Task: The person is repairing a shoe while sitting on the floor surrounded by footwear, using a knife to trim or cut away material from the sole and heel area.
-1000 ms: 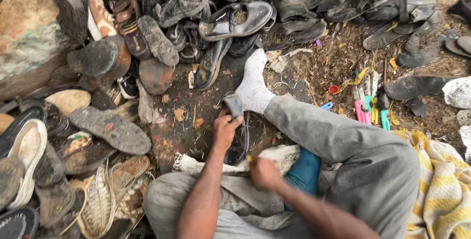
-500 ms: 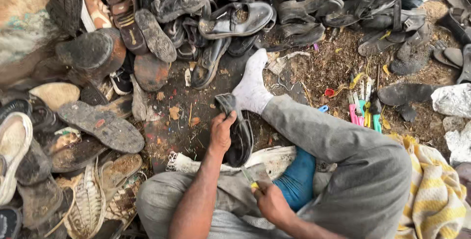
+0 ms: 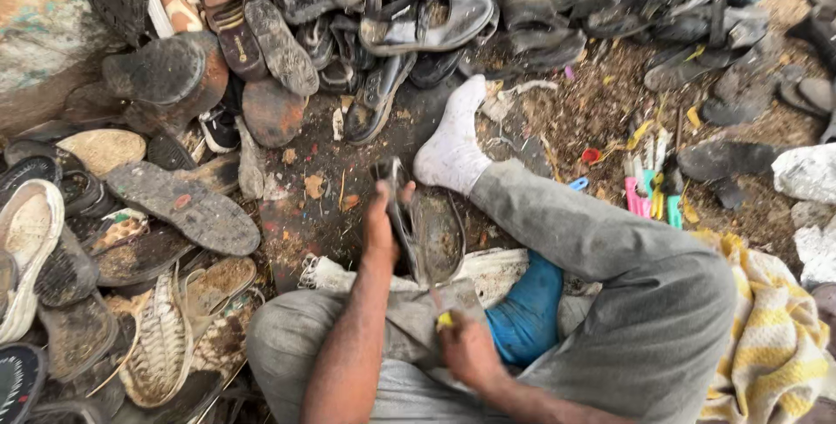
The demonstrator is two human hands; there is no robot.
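We sit on the ground amid a great heap of worn shoes and sandals (image 3: 287,50), which banks up across the top and down the left side of the view. Our grey-trousered leg (image 3: 610,250) stretches out to a white-socked foot (image 3: 453,150), and a yellow striped cloth (image 3: 775,337) lies at our right. Beyond the knee, a small cluster of pink, green and yellow tools (image 3: 651,185) rests on the littered dirt.

Between our knees stands the dark shoe sole (image 3: 433,234), tipped up on its edge. Our left hand (image 3: 383,219) clasps it along its left rim, thumb hooked over the top. Our right hand (image 3: 466,350) is clenched round a small yellow-handled tool (image 3: 444,318), its working end set against the lower edge of the sole.

We judge the step in hand to be working along that lower edge. The next move calls for a steady left grip while the tool advances.
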